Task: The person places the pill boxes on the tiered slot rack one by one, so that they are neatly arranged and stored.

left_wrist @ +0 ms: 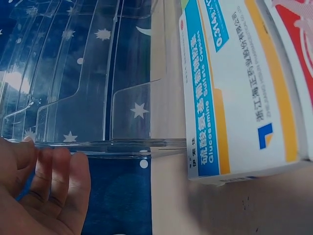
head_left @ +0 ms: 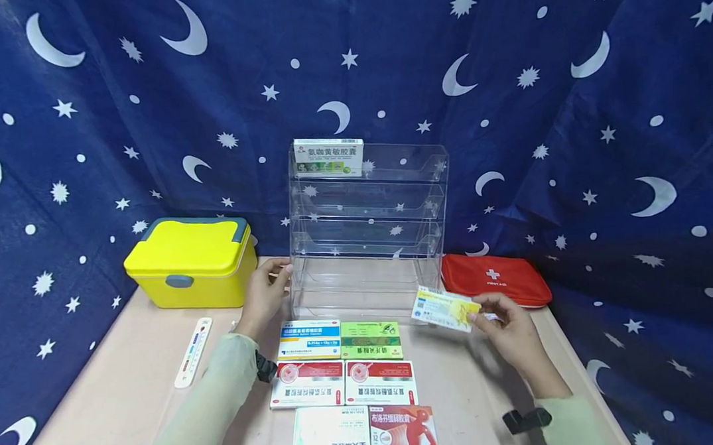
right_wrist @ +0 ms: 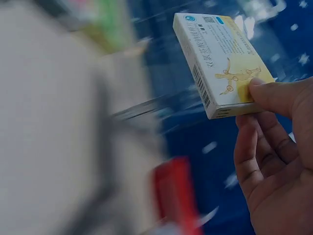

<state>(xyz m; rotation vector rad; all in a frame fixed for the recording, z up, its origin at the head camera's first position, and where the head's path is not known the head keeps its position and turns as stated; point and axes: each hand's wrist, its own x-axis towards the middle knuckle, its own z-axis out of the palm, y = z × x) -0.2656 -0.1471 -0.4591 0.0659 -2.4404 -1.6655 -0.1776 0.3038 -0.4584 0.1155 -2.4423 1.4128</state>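
Observation:
A clear plastic tiered rack (head_left: 369,248) stands against the back cloth. At its left side my left hand (head_left: 267,296) pinches the rack's edge, thumb and fingertips at the clear side panel in the left wrist view. My right hand (head_left: 507,325) holds a white-and-yellow medicine box (head_left: 445,308) by one end, thumb on its printed face, in front of the rack's lower right corner. The right wrist view shows this box (right_wrist: 220,63) tilted, with a barcode along one side. On the rack's top tier, at the left, stands a white-and-green medicine box (head_left: 328,158).
Several medicine boxes lie in rows before the rack, including a blue-and-white box (head_left: 310,341), a green box (head_left: 371,341) and a red box (head_left: 403,433). A yellow case (head_left: 185,266) and a white thermometer-like strip (head_left: 193,352) are left; a red first-aid pouch (head_left: 496,279) is right.

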